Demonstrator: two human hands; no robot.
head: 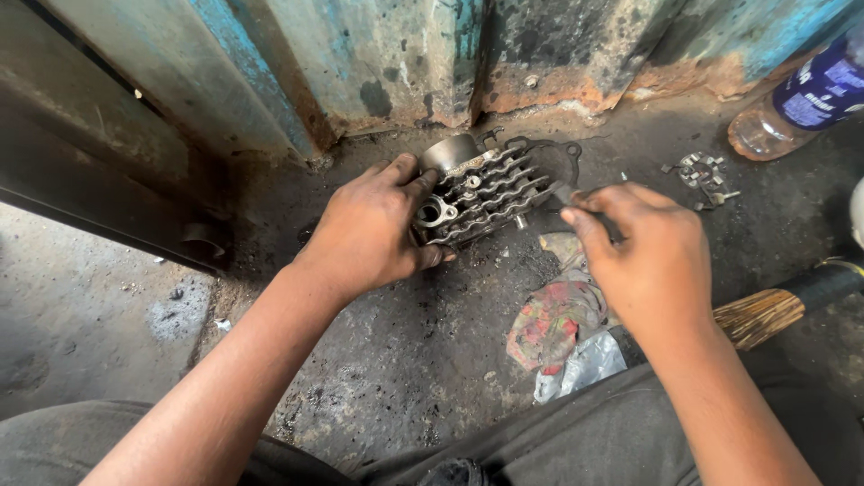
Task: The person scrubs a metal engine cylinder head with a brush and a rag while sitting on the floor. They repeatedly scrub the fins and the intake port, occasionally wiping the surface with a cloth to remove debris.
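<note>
**Finned engine part steadied while a tool works its edge**

Nearest the camera are the person's dark trousers (576,432), knees apart over a grimy, oil-blackened concrete floor (405,360). Just beyond the right knee lies a crumpled red-and-grey rag (553,328), and to its right a straw-bristled broom head with a black handle (765,315).

Further out, the left hand (373,229) is wrapped around the near end of a grey finned metal engine cylinder head (481,193), which rests on the floor near the wall; fingers and thumb grip it firmly. The right hand (652,256) is closed on a thin dark tool (565,193), whose tip meets the fins at the part's right side. What kind of tool it is cannot be told.

By the look of it, the step in hand is scraping or picking at the fins. The next move would call for a steady hold by the left hand and small, controlled strokes.

Beyond lie small loose metal pieces (702,175), a clear plastic bottle with a blue label (796,108), and a rusted blue-painted metal wall (405,54).
</note>
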